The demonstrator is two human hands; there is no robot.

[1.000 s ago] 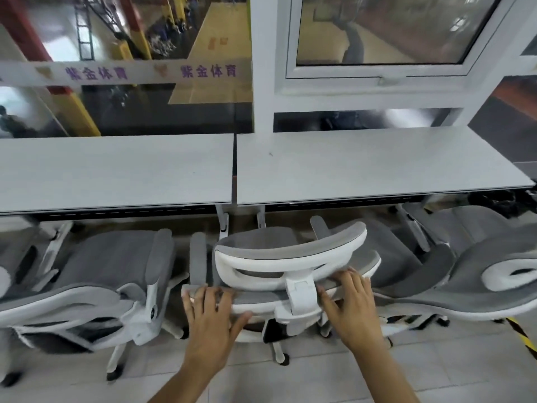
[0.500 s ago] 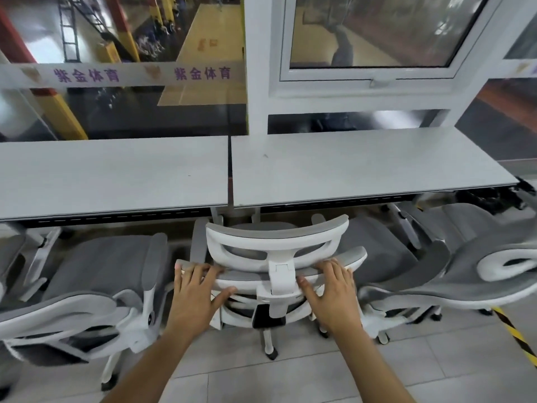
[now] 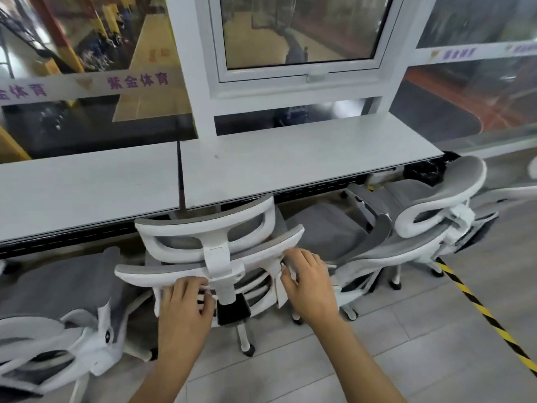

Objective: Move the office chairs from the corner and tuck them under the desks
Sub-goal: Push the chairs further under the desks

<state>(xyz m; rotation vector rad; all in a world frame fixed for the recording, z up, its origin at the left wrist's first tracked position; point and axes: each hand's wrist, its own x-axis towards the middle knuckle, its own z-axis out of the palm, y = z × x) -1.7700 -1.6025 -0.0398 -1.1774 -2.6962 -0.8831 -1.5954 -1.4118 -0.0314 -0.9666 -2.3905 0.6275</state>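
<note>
Hands, left (image 3: 183, 311) and right (image 3: 309, 285), rest flat with fingers extended on the back of the middle chair (image 3: 209, 257), its headrest touching the counter (image 3: 290, 158) edge, between two other chairs

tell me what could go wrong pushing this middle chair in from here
The white-framed grey mesh chair's headrest already sits at the grey desk's front edge; pushing further may knock it against the edge. The left hand and right hand rest among the backrest's ribs, so fingers could get pinched. The neighbouring grey mesh chair on the right sits close and may snag.
</note>
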